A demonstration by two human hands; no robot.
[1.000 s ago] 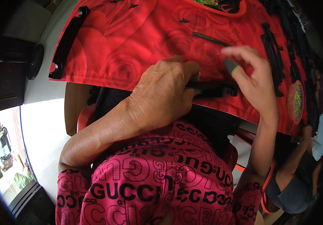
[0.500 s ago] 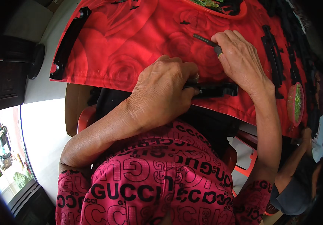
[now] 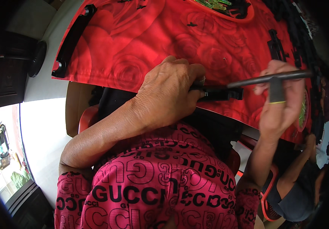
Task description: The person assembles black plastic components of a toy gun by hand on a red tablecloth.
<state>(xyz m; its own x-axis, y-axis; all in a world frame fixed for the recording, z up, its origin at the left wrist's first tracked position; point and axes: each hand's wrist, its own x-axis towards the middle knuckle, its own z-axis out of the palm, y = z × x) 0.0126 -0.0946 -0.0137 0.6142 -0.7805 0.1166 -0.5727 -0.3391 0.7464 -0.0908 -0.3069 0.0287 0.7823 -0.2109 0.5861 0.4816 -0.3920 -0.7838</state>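
Note:
At the near edge of the table, my left hand (image 3: 172,86) is closed on a long black plastic strip (image 3: 225,94) lying flat there. Its fingertips hide the strip's left end, and I cannot tell whether they pinch a small part too. My right hand (image 3: 284,101) is closed and raised to the right of that strip. In it is a dark hammer (image 3: 277,89) with a long narrow head and a yellow-green line across the handle. The hammer is smeared by motion, its head pointing left toward the strip.
A red rose-patterned cloth (image 3: 128,65) covers the table. Another black strip (image 3: 74,42) lies along its left edge. A red basket (image 3: 244,18) holds green and black pieces. More black parts (image 3: 277,45) and a pink bowl (image 3: 305,114) lie right. A co-worker's arm (image 3: 300,162) shows beyond.
My right hand has moved right and nearer to me with the hammer, turning so the long head shows. My left hand and the strip have hardly moved.

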